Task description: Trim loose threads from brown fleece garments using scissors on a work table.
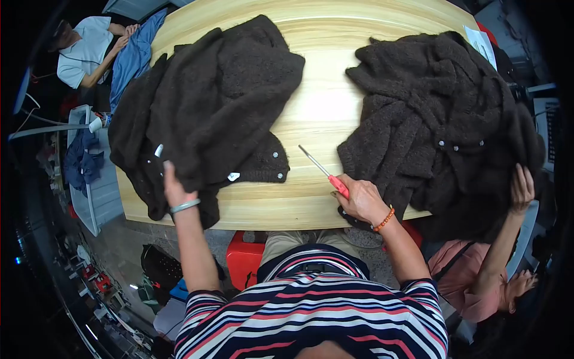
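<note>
Head view shows the right grip (362, 198) closed around a red-handled tool (332, 179), whose thin metal shaft points between 10 and 11 o'clock, its tip over the bench (323, 110). This hand has its back turned up, and the forearm arrives from about 5 o'clock, with the elbow bent near the body; an orange bead bracelet (384, 219) is around the wrist.

The left grip (177, 188) is blurred; its fingers reach toward 12 o'clock, on the lower part of the first dark garment (221, 102), and I cannot tell if cloth is pinched. The left forearm comes up from between 5 and 6 o'clock, rather straight, with a pale bangle (185, 206).

This first garment lies folded loosely at 10 o'clock of the bench, with a white tag (234, 176) at its lower edge. The second dark garment (406, 113) lies at 2 o'clock, in folds, with shiny buttons (455, 148); its edge passes just beside the right grip. At its 4 o'clock edge, a co-worker's hand (522, 190) rests on the cloth.

Farther, at 10 o'clock, another person (89, 51) has both hands on a blue cloth (134, 57). A red stool (242, 260) stands at 7 o'clock.
</note>
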`<state>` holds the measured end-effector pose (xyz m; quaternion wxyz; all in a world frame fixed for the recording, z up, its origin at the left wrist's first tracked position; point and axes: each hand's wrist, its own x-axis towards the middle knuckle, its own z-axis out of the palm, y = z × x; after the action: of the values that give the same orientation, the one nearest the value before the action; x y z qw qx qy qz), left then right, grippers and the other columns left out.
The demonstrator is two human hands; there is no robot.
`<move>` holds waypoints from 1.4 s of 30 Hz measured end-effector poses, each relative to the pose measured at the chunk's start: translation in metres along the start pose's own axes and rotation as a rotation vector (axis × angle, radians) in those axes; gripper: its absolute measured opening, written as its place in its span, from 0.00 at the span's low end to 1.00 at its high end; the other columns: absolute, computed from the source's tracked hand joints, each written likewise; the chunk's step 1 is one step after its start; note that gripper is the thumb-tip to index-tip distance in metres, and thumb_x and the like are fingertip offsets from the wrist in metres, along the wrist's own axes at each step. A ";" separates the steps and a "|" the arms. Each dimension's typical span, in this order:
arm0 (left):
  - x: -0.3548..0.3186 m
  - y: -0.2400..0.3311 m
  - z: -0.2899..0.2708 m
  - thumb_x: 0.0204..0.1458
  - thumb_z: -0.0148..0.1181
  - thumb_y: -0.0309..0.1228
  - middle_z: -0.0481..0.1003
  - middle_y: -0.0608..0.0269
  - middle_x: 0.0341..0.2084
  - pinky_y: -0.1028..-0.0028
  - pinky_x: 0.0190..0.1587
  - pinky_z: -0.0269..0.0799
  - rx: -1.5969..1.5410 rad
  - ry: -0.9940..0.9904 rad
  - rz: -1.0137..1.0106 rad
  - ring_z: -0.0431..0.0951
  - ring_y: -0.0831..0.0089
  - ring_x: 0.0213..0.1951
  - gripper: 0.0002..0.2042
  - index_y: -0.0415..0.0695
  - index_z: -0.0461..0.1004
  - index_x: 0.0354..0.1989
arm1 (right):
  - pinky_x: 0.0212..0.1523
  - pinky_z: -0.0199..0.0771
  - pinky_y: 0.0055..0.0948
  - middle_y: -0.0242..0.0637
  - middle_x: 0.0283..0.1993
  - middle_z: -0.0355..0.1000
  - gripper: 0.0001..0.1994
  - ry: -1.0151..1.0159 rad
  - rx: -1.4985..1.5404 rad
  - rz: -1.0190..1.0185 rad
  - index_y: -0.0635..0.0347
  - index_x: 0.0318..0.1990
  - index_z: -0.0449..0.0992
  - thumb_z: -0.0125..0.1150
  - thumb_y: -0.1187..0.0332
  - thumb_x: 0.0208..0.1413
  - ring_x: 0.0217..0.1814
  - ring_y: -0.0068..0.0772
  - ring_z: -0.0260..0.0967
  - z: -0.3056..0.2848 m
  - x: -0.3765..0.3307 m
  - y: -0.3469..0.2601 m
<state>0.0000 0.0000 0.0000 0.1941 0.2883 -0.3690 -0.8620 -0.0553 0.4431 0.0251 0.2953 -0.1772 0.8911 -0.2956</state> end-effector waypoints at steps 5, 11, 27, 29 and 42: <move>-0.025 -0.156 0.049 0.58 0.59 0.36 0.76 0.66 0.37 0.73 0.39 0.71 0.405 0.072 -0.114 0.75 0.76 0.36 0.11 0.41 0.75 0.40 | 0.35 0.73 0.47 0.51 0.25 0.73 0.15 -0.276 -0.086 -0.148 0.57 0.47 0.73 0.59 0.60 0.55 0.30 0.54 0.74 -0.008 -0.006 -0.034; -0.055 -0.193 0.056 0.60 0.56 0.28 0.77 0.68 0.38 0.77 0.43 0.73 0.105 -0.092 -0.435 0.77 0.80 0.40 0.07 0.42 0.74 0.44 | 0.36 0.73 0.47 0.52 0.24 0.73 0.16 -0.205 -0.143 -0.081 0.60 0.45 0.74 0.59 0.60 0.54 0.31 0.55 0.74 -0.016 -0.003 -0.031; -0.042 -0.144 0.043 0.39 0.73 0.46 0.53 0.43 0.64 0.49 0.61 0.54 1.507 0.433 0.441 0.54 0.43 0.64 0.42 0.49 0.60 0.64 | 0.38 0.73 0.48 0.54 0.30 0.74 0.13 -0.016 -0.032 -0.040 0.57 0.46 0.71 0.58 0.64 0.54 0.34 0.56 0.74 -0.019 -0.005 -0.015; -0.034 -0.174 0.018 0.29 0.76 0.55 0.48 0.37 0.66 0.49 0.63 0.50 1.667 0.367 0.389 0.51 0.41 0.66 0.59 0.50 0.45 0.70 | 0.38 0.73 0.48 0.54 0.30 0.74 0.13 -0.031 -0.053 -0.047 0.57 0.46 0.71 0.58 0.64 0.54 0.34 0.57 0.74 -0.021 -0.003 -0.020; -0.079 -0.134 0.240 0.44 0.66 0.22 0.78 0.61 0.36 0.72 0.46 0.73 0.654 -0.572 0.165 0.78 0.71 0.38 0.14 0.34 0.77 0.42 | 0.41 0.72 0.53 0.54 0.31 0.75 0.15 0.129 -0.037 0.329 0.54 0.45 0.70 0.57 0.57 0.55 0.38 0.60 0.74 -0.019 -0.063 0.038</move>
<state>-0.1106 0.2570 0.0623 0.0508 0.0540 -0.6829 -0.7267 -0.0240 0.5109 0.0401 0.2786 -0.0153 0.9305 -0.2375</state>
